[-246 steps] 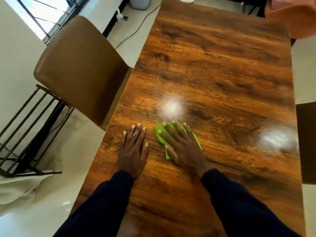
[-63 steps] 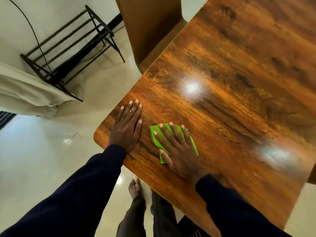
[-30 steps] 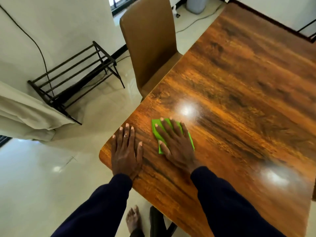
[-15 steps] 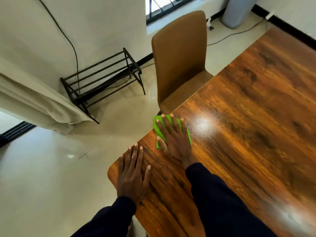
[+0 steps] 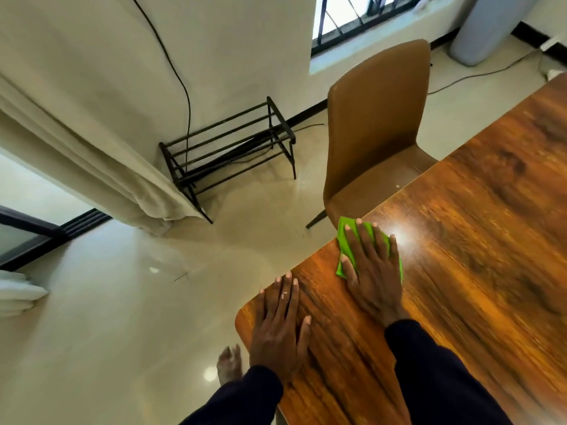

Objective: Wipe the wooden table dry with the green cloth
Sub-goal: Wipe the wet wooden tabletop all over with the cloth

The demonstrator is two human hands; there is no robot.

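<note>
The glossy wooden table [image 5: 478, 259] fills the right half of the head view, its rounded near-left corner below me. My right hand [image 5: 372, 271] lies flat, fingers spread, pressing the folded green cloth [image 5: 345, 245] onto the table right at its left edge; the cloth's far corner reaches slightly past that edge. Most of the cloth is hidden under the palm. My left hand [image 5: 280, 329] rests flat on the bare wood by the near-left corner, holding nothing. A bright light glare shows on the surface just right of the cloth.
A tan chair [image 5: 372, 127] stands pushed against the table's left side, just beyond the cloth. A black metal rack [image 5: 228, 148] and a cream curtain [image 5: 92, 167] are by the wall. A grey bin [image 5: 487, 29], floor cables and my bare foot [image 5: 228, 365] are on the tiled floor.
My right hand has slid the green cloth away from me along the table's left edge, toward the chair. My left hand has stayed flat near the corner. The camera has swung left.
</note>
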